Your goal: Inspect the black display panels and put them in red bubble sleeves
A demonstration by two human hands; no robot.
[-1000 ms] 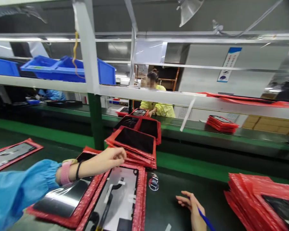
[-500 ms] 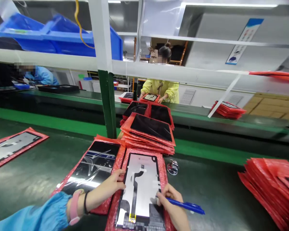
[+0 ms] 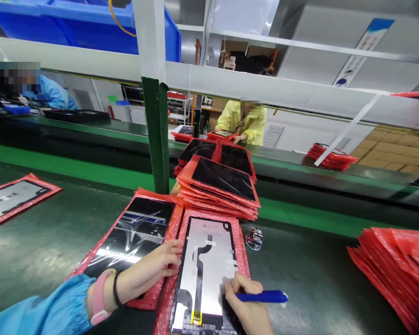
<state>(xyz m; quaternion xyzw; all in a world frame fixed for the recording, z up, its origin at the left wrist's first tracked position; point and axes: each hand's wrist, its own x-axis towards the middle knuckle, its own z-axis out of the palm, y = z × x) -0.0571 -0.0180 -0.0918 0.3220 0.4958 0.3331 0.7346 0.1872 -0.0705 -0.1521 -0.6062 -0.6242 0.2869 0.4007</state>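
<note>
across the dark green tabletop [image 3: 303, 274], a slumping stack of red-sleeved screens [image 3: 225, 179] leans just behind the work; a knock from either arm could, i think, send its loose upper layers sliding forward. to its front left, a black glossy screen [image 3: 136, 230] lies under the left forearm, where the wristband might scuff the glass. the silver-backed panel [image 3: 212, 256] lies face down on red bubble wrap, between the two hands. the left hand [image 3: 155, 267] is open, fingers loosely spread at the panel's left edge, so a light hold could let it skid. the right hand [image 3: 247, 300] is closed round a blue pen [image 3: 267, 296]; its tip is hidden, perhaps touching the backing, and heavy pressure could dent it. a small shiny round piece [image 3: 254, 238] sits just beside the wrap, easily brushed away.
</note>
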